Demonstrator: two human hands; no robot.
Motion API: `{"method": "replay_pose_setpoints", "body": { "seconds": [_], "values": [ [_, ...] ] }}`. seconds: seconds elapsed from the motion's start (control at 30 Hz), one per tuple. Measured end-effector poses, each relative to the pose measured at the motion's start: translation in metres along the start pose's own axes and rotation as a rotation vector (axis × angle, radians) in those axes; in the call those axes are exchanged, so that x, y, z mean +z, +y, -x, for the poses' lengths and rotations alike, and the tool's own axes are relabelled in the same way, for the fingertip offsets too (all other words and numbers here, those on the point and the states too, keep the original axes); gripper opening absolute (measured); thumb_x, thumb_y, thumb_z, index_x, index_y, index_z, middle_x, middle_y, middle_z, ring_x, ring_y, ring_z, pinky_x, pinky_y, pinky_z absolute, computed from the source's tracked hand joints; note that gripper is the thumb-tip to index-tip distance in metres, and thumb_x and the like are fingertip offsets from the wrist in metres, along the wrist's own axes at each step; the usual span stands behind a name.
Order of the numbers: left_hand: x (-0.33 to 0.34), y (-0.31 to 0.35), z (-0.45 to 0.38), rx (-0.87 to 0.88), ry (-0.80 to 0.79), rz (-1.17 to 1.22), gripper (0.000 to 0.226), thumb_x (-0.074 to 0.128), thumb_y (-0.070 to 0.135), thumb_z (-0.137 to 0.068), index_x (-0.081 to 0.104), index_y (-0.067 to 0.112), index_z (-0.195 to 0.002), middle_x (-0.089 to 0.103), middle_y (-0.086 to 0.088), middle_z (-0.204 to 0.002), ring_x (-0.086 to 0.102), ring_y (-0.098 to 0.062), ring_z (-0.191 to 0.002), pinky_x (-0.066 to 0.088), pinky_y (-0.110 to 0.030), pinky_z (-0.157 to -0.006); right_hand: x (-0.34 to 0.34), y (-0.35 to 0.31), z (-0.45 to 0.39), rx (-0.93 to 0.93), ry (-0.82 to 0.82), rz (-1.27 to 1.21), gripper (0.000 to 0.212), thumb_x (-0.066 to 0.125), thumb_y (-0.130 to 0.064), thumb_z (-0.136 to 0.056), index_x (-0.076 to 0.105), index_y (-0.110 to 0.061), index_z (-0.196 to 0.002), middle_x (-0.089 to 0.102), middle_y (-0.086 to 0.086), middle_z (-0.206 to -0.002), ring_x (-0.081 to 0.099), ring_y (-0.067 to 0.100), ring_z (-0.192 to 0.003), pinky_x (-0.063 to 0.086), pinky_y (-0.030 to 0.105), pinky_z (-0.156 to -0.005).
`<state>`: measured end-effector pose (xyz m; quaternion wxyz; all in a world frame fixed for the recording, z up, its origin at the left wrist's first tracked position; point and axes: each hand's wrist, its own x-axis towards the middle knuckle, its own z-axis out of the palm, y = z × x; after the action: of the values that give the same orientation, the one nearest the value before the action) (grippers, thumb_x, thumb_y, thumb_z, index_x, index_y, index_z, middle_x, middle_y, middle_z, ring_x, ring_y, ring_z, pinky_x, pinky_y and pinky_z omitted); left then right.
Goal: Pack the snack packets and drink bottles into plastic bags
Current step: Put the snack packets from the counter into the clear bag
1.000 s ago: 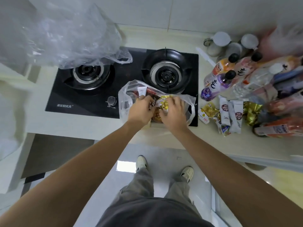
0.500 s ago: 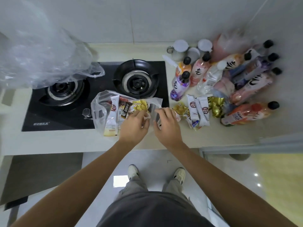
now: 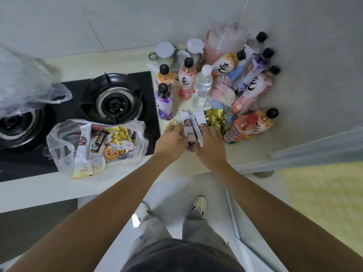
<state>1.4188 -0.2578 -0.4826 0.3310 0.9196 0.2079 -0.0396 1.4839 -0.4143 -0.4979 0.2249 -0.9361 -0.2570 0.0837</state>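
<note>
Snack packets [image 3: 193, 124] | between both hands | left [image 3: 171, 141], right [image 3: 210, 145] gripping

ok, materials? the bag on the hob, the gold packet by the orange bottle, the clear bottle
Bag: thin clear plastic film, wrinkled, contents visible through it.
Gold packet: probably metallised foil; shiny, creased, reflective.
Clear bottle: transparent ribbed plastic, white cap.

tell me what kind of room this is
Most likely a home kitchen: a black glass two-burner gas hob is set into a pale cream countertop against a grey tiled wall, with white lidded jars at the back.
</note>
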Motion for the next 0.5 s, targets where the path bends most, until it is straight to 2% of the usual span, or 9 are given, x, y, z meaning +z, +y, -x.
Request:
{"method": "replay_pose_setpoints", "body": {
  "seconds": [0.17, 0.3, 0.5],
  "values": [
    [0.024, 0.025, -0.040, -0.146, -0.068, -0.057, 0.048, 0.054, 0.031, -0.096, 0.044, 0.019, -0.142, 0.054, -0.012, -0.127, 0.056, -0.035, -0.116, 0.052, -0.045, -0.087, 0.010, 0.020, -0.031, 0.030, -0.064, -0.011, 0.033, 0.065, -0.024, -0.087, 0.057, -0.012, -0.116, 0.057, 0.008, -0.119, 0.050, 0.034, -0.120, 0.049, 0.047, -0.096],
    [0.034, 0.030, -0.059, -0.223, -0.100, -0.160, 0.049, 0.058, 0.029, -0.094, 0.045, 0.012, -0.137, 0.052, -0.017, -0.125, 0.055, -0.038, -0.116, 0.045, -0.043, -0.079, 0.019, 0.022, -0.052, 0.087, -0.091, -0.079, 0.028, 0.070, -0.022, -0.088, 0.057, -0.010, -0.111, 0.059, 0.012, -0.112, 0.055, 0.034, -0.109, 0.048, 0.044, -0.084],
    [0.048, 0.029, -0.081, -0.333, -0.069, -0.075, 0.040, 0.057, 0.020, -0.095, 0.043, 0.006, -0.130, 0.052, -0.021, -0.121, 0.059, -0.041, -0.108, 0.043, -0.039, -0.072, 0.028, 0.021, -0.071, 0.097, -0.103, -0.098, 0.018, 0.063, -0.027, -0.091, 0.059, -0.009, -0.094, 0.066, 0.008, -0.092, 0.064, 0.031, -0.084, 0.052, 0.042, -0.065]
  ]
}}
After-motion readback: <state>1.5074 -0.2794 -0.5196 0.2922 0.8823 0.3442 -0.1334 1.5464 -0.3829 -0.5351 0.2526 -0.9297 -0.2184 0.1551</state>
